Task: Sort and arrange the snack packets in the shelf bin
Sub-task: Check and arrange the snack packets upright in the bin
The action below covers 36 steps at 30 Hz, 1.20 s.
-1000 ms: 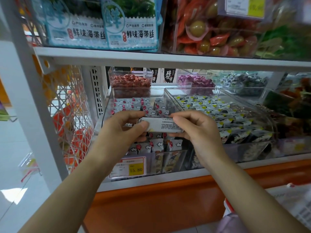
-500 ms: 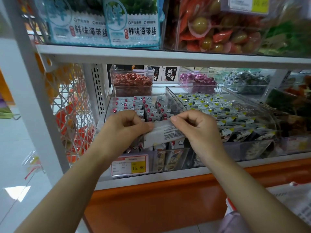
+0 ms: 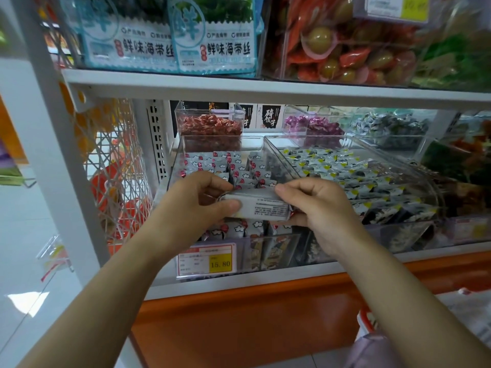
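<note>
Placement step: your left hand (image 3: pixel 194 205) and right hand (image 3: pixel 318 208) pinch the snack packets (image 3: pixel 265 208) endwise over the front edge of the shelf bin (image 3: pixel 279 235); next, probably seat them in a row.

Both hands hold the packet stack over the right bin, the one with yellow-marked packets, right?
Not quite. The head view shows the left hand and right hand holding the packet stack over the left bin, with red-marked packets.

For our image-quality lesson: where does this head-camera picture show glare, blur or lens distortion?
Head view: glare patch on the floor; top price tag blurred; white shelf upright leans from wide-angle distortion; print on the held packet is soft.
</note>
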### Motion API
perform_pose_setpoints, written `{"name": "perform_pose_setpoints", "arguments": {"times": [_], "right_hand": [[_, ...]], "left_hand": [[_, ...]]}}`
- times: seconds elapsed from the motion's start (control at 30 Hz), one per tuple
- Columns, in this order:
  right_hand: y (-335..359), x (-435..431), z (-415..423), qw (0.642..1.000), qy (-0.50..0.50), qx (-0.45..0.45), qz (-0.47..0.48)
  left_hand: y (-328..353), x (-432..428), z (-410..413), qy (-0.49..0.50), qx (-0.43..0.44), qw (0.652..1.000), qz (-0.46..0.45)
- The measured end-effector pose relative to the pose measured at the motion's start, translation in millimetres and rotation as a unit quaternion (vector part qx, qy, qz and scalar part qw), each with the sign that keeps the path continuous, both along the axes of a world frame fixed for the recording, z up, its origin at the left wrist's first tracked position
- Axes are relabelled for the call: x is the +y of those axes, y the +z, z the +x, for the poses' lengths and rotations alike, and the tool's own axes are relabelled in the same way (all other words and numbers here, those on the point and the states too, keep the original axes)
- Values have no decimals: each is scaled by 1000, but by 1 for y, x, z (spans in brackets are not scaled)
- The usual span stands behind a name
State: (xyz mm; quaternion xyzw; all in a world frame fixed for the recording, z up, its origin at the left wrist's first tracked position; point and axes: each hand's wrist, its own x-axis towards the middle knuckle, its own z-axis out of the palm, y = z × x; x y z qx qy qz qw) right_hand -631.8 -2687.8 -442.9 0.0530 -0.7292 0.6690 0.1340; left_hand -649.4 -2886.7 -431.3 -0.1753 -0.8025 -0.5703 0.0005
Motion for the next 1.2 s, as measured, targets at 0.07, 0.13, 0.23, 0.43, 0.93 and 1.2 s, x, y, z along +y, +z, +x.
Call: {"name": "perform_pose_setpoints", "arguments": {"times": [0.07, 0.13, 0.23, 0.43, 0.93, 1.2], "right_hand": [[5, 6, 1, 996, 58, -56, -42], [6, 10, 1, 992, 77, -81, -53], [5, 14, -1, 990, 85, -92, -56], [-5, 13, -4, 993, 87, -52, -66], [15, 0, -38, 977, -135, 128, 104], [24, -12, -95, 958, -155, 126, 204]], "left_hand": [[-1, 1, 0, 1, 3, 1000, -1], [-1, 3, 0, -2, 9, 1000, -8], [-2, 6, 0, -4, 16, 1000, -6], [-9, 4, -5, 22, 52, 998, -15], [-7, 29, -74, 48, 169, 914, -366], [-21, 35, -112, -13, 97, 809, -580]]}}
